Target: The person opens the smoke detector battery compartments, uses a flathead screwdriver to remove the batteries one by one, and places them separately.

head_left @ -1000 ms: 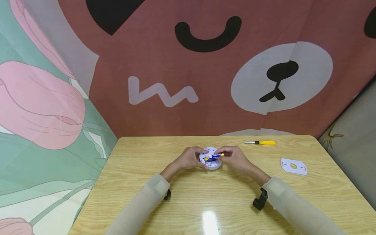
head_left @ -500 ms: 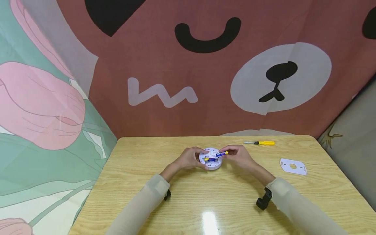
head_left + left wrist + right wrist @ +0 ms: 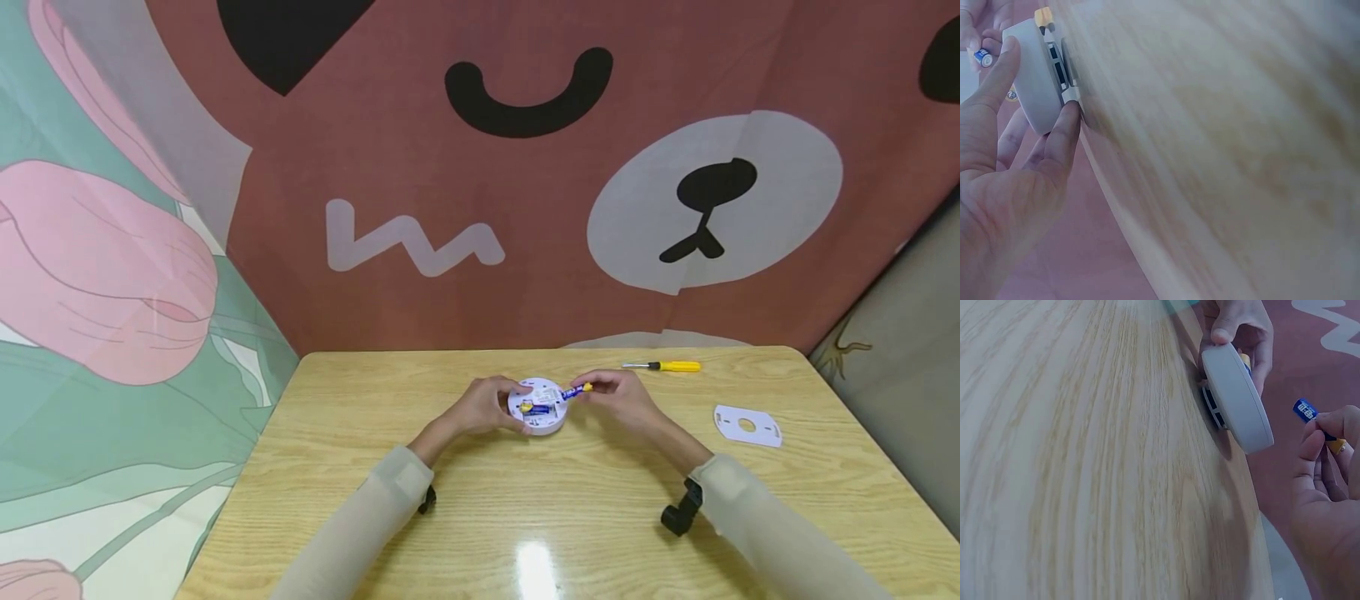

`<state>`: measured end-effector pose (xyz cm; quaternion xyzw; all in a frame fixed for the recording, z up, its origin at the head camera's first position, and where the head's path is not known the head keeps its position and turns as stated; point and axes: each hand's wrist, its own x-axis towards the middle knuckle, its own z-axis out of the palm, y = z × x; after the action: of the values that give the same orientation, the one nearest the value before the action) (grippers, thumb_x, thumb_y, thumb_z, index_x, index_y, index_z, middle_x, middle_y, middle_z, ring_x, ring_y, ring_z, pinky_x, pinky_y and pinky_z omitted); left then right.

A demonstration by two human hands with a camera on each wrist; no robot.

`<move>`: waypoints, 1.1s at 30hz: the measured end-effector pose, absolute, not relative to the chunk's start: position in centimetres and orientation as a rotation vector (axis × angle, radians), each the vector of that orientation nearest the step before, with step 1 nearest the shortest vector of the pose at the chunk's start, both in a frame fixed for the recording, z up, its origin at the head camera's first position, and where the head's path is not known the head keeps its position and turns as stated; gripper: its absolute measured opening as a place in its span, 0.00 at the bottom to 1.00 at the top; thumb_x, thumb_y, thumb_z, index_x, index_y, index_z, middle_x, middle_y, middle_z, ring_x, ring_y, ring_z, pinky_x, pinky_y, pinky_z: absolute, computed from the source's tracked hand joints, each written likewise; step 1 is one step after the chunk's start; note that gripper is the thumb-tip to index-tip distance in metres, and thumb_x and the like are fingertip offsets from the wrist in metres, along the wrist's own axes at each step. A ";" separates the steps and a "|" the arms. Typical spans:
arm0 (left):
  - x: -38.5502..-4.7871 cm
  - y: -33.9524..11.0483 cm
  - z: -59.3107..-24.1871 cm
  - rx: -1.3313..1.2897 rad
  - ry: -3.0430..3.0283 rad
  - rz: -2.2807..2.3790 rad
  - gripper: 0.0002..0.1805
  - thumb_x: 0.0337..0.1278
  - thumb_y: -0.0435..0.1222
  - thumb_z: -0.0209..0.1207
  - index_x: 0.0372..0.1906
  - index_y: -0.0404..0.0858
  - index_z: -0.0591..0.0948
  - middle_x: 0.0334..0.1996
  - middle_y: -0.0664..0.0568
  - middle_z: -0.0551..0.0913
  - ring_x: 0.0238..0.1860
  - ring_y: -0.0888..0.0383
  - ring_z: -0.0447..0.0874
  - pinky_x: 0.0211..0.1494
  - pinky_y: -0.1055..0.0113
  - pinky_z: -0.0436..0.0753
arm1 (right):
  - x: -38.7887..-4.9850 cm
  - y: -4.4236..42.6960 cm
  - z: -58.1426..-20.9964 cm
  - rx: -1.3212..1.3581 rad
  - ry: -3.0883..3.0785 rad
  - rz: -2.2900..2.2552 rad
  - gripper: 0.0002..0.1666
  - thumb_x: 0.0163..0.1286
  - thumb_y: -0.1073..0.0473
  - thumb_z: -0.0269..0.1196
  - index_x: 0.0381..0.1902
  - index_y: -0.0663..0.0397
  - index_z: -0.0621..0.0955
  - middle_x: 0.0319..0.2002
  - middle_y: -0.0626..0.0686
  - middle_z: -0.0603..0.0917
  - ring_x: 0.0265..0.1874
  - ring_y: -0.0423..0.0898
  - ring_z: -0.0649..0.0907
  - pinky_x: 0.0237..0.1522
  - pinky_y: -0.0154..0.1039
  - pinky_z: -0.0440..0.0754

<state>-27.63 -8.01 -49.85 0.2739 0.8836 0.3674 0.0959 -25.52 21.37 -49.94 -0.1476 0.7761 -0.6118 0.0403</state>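
In the head view, my left hand (image 3: 483, 406) grips the rim of a white round smoke detector (image 3: 551, 425), its back face turned up. A blue battery with a yellow end (image 3: 536, 409) lies in its compartment. Just right of the detector, my right hand (image 3: 618, 397) pinches a second blue-and-yellow battery (image 3: 576, 392), held apart from the compartment. Seen from the left wrist, thumb and fingers hold the detector (image 3: 1032, 75) on edge-like sides, with vent slots below. The right wrist view shows the pinched battery (image 3: 1304, 410) between thumb and fingertips of the right hand (image 3: 1329, 481).
A yellow-handled screwdriver (image 3: 678, 367) lies near the table's back edge. White mounting plate (image 3: 727, 427) with a round centre hole rests at the right. The wooden table (image 3: 450, 533) meets a printed cloth backdrop (image 3: 420, 308) behind.
My right hand has drawn back to the right with the battery, from over the detector to beside its rim. The left hand and detector have stayed in place.
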 end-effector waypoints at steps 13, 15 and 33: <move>-27.6 -8.1 -50.0 0.816 2.614 1.098 0.40 0.42 0.45 0.86 0.65 0.43 0.85 0.60 0.50 0.86 0.59 0.57 0.81 0.67 0.60 0.78 | -25.4 23.9 -50.3 -0.193 2.310 -1.967 0.25 0.72 0.62 0.72 0.61 0.73 0.82 0.40 0.43 0.86 0.29 0.37 0.75 0.25 0.31 0.70; -27.6 -8.1 -49.9 0.814 2.616 1.093 0.40 0.42 0.45 0.86 0.66 0.44 0.85 0.60 0.50 0.86 0.58 0.58 0.81 0.66 0.60 0.78 | -25.5 24.4 -50.4 -0.159 2.259 -2.008 0.24 0.74 0.61 0.71 0.62 0.71 0.82 0.38 0.42 0.84 0.27 0.36 0.73 0.24 0.30 0.69; -27.6 -8.2 -49.7 0.811 2.615 1.081 0.40 0.43 0.46 0.85 0.66 0.45 0.85 0.62 0.50 0.86 0.60 0.57 0.81 0.67 0.60 0.77 | -25.2 28.6 -50.1 -0.060 1.991 -2.245 0.17 0.75 0.64 0.69 0.59 0.60 0.87 0.53 0.45 0.87 0.21 0.35 0.69 0.26 0.29 0.71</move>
<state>-27.61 -8.15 -49.74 0.2740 0.8841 0.3654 0.0988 -25.17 28.63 -50.14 -0.0198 0.6618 -0.7461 0.0702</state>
